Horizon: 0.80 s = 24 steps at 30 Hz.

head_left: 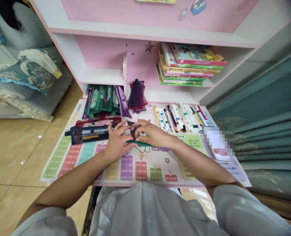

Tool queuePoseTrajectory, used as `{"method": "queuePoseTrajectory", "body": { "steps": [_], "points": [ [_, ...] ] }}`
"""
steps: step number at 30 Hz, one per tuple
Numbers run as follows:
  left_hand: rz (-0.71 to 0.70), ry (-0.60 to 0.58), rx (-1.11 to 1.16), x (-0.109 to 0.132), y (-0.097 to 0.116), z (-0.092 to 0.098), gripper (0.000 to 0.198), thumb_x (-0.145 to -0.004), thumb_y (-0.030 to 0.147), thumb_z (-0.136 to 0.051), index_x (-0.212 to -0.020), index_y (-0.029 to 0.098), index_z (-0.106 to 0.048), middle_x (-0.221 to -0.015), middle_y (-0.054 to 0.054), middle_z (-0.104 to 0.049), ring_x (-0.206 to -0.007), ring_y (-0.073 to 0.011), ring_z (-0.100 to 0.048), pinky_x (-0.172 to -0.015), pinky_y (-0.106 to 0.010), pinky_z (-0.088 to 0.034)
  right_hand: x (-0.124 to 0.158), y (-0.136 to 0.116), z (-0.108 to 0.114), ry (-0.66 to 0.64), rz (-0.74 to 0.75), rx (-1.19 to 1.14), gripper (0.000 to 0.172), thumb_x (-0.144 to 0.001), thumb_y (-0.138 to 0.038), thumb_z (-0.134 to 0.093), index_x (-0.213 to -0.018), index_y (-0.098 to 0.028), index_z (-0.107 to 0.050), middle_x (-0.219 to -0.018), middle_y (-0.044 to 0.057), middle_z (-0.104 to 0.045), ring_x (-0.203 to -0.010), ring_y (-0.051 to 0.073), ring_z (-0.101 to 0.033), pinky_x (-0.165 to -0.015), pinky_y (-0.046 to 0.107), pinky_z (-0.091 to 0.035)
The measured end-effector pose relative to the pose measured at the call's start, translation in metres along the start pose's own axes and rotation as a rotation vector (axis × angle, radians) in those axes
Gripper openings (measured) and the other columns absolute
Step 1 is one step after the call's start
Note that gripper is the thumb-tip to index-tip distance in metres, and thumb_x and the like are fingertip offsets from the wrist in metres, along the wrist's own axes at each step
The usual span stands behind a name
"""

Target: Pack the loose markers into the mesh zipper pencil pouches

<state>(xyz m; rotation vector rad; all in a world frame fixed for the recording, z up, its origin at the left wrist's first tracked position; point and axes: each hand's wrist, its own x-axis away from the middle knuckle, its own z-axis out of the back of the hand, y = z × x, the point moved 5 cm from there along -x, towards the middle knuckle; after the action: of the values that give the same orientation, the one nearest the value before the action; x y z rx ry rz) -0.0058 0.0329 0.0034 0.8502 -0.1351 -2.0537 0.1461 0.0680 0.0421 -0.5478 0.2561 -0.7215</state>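
Note:
My left hand [116, 140] is over the middle of the desk, its outer fingers spread beside the filled pouches. Its thumb and forefinger come together at the end of a green mesh pouch [145, 143], mostly hidden by the hands. My right hand [150, 132] curls over the same spot, thumb and fingers closed around the pouch's end. Between the hands shows a dark piece [133, 130] with a small pink mark; what it is cannot be made out. To the left lie a navy mesh pouch [90, 135] of pens and a red mesh pouch [96, 122].
Loose markers [178, 118] lie in a row at the right rear. Filled green pouches [103, 98] and a purple pouch [120, 98] stand by the shelf. Flat pouches [136, 93] lean behind. Stacked books [189, 65] fill a shelf. A blurred-out item [217, 144] lies right.

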Motion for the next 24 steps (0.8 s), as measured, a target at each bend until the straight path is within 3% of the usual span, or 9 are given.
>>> {"method": "queuePoseTrajectory", "body": {
  "steps": [6, 9, 18, 24],
  "points": [
    [0.004, -0.003, -0.007, 0.000, 0.000, 0.001, 0.023, -0.080, 0.050, -0.073, -0.075, 0.028, -0.074, -0.119, -0.004, -0.068, -0.132, -0.0326, -0.048, -0.117, -0.062, -0.008, 0.002, -0.014, 0.011, 0.033, 0.242, 0.192, 0.014, -0.089, -0.019, -0.060, -0.083, -0.021, -0.073, -0.138, 0.008, -0.058, -0.149, 0.033, -0.027, -0.117, 0.058, -0.031],
    [0.002, 0.001, -0.002, 0.000, 0.001, 0.001, 0.025, -0.081, 0.051, -0.072, -0.074, 0.027, -0.074, -0.118, -0.005, -0.068, -0.132, -0.0335, -0.048, -0.116, -0.063, -0.008, 0.009, -0.017, 0.011, 0.069, 0.332, 0.227, 0.018, -0.092, -0.021, -0.056, -0.083, -0.022, -0.073, -0.137, 0.007, -0.060, -0.149, 0.032, -0.028, -0.115, 0.059, -0.031],
    [0.003, 0.012, 0.009, 0.001, 0.003, 0.002, 0.024, -0.079, 0.048, -0.075, -0.071, 0.026, -0.072, -0.117, -0.004, -0.069, -0.131, -0.0324, -0.049, -0.114, -0.062, -0.012, 0.023, 0.003, -0.003, 0.172, 0.233, 0.155, 0.012, -0.089, -0.028, -0.064, -0.090, -0.023, -0.075, -0.130, 0.009, -0.063, -0.144, 0.032, -0.037, -0.113, 0.054, -0.040],
    [0.003, 0.021, 0.008, 0.000, 0.003, 0.001, 0.022, -0.078, 0.046, -0.076, -0.070, 0.026, -0.071, -0.116, -0.004, -0.069, -0.130, -0.0318, -0.050, -0.115, -0.062, -0.012, 0.018, 0.008, -0.008, 0.126, 0.074, 0.090, 0.010, -0.087, -0.027, -0.067, -0.091, -0.024, -0.075, -0.130, 0.008, -0.063, -0.142, 0.032, -0.041, -0.113, 0.055, -0.041]
  ]
}}
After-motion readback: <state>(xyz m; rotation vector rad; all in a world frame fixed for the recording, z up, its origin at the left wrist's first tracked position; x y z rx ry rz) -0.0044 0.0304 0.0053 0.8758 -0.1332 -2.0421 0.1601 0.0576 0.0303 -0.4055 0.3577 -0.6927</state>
